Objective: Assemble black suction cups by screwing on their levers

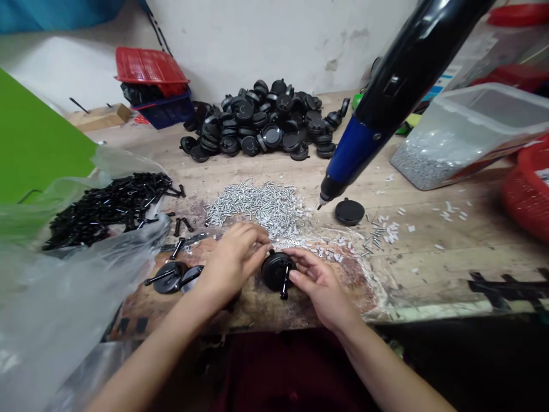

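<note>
My right hand grips a black round base by its right side, thumb in front and fingers behind. A short glossy black arm sits on that base and points toward me. My left hand is closed, its fingertips pinched at the upper left edge of the base; whatever they hold is hidden. Left of it, two similar bases with arms, one of them this black base, lie on the worn board. Beyond my hands spreads a heap of silver screws.
An electric screwdriver hangs tip-down at right, above a single black base. More bases form a pile at the wall. Black arms fill a plastic bag at left. A clear tub and red basket stand right.
</note>
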{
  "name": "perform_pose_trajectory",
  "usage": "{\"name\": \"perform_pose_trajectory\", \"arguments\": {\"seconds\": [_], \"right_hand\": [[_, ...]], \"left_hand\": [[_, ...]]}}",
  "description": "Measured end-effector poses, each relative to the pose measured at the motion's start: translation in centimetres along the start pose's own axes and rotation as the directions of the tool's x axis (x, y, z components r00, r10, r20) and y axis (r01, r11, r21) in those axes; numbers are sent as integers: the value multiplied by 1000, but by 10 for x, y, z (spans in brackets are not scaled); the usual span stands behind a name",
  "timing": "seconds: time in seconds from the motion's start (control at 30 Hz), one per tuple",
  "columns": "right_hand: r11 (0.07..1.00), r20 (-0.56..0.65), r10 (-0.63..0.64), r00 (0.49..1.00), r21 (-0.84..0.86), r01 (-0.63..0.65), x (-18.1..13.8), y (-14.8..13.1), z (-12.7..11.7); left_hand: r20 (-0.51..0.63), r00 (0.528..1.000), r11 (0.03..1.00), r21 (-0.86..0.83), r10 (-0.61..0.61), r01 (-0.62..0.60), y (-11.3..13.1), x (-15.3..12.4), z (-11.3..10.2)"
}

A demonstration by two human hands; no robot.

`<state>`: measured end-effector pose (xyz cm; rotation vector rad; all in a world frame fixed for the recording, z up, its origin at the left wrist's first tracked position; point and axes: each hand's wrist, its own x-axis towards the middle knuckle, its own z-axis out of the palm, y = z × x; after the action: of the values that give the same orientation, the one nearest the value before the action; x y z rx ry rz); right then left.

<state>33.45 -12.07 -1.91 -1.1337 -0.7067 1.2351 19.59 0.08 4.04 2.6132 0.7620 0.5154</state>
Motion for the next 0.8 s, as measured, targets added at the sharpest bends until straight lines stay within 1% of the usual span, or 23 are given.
{"name": "perform_pose_trajectory", "arguments": {"seconds": [0.07,0.1,0.23,0.33,0.53,0.67,0.8], "right_hand": [[1000,24,-7,1000,30,6,-1,-3,1],[999,32,-12,999,36,11,-1,-4,1],[1000,46,-30,999,8,29,-3,-10,4],[998,44,-40,998,-44,42,-4,-16,7],[989,63,-53,997,-138,61,-7,-25,11],[979,74,-59,996,-188,72,-9,-27,12],[966,99,-92,991,-233,113,-10,-28,13]], "left_hand": [[-141,990,984,-168,28,-52,10,-11,0],[-185,982,976,-207,24,-63,15,-16,1],[-306,952,963,-264,-28,-57,26,-31,12],[-343,938,954,-296,-57,-51,29,-37,14],[-385,920,938,-338,-71,-70,30,-43,10],[-389,913,916,-399,-124,-46,31,-49,13],[-426,890,904,-425,-160,-41,33,-54,16]]}}
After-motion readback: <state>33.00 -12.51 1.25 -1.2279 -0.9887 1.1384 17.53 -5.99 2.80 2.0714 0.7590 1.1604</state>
